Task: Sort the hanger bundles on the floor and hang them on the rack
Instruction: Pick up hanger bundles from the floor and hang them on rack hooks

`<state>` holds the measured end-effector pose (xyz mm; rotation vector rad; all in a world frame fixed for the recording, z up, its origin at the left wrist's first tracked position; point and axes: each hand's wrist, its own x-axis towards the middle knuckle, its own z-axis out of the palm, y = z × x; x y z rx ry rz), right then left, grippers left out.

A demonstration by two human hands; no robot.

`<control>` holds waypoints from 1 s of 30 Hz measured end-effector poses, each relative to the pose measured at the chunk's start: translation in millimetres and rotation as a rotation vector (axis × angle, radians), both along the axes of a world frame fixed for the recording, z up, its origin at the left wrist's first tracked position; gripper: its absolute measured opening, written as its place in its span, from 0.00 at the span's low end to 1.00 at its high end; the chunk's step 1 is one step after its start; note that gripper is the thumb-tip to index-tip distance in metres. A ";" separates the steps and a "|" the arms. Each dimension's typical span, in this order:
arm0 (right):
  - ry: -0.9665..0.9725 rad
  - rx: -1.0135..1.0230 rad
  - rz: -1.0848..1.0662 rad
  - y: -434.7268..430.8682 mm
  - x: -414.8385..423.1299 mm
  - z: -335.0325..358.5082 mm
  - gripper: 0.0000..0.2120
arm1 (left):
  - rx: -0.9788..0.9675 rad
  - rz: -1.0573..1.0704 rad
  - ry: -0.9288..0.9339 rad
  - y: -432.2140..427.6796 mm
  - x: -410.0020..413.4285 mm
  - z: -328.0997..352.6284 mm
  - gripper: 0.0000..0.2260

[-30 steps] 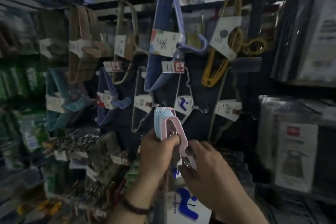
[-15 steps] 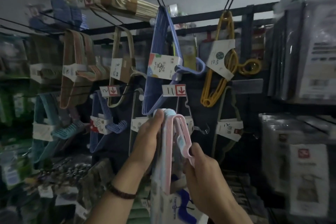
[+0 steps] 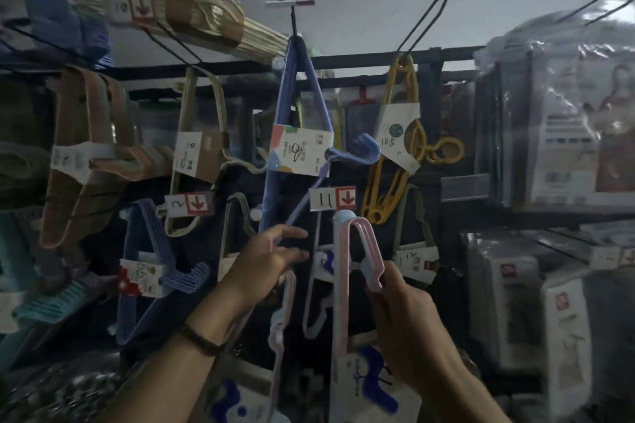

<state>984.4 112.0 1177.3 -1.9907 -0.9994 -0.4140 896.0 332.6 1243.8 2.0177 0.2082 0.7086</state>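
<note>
My right hand grips the hook of a pink and pale-blue hanger bundle with a white, blue-printed label. The bundle's top bend sits just under the "11" price tag on the black rack. My left hand is beside it to the left, two fingers stretched toward the rack. A second pink hanger bundle hangs down from under that palm; the fingers holding it are hidden.
Hanging on the rack's pegs are a blue hanger bundle, a yellow one, beige ones and brown ones. Plastic-wrapped boxes fill the shelves at right. Small packaged goods crowd the lower left.
The bundle both hands held together is now split in two. My right hand lifted one part up to the "11" tag; my left hand drew away to the left with the other.
</note>
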 end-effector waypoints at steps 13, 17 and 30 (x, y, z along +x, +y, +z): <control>-0.017 -0.153 -0.030 10.4 38.2 3.5 0.08 | 0.354 -0.054 -0.095 16.4 26.1 23.3 0.33; -0.047 -0.136 -0.011 22.6 47.1 9.1 0.09 | 0.389 -0.083 -0.107 18.5 26.3 27.7 0.34; 0.003 -0.130 -0.105 66.6 69.7 35.0 0.13 | 0.416 -0.186 0.010 27.9 19.9 47.5 0.38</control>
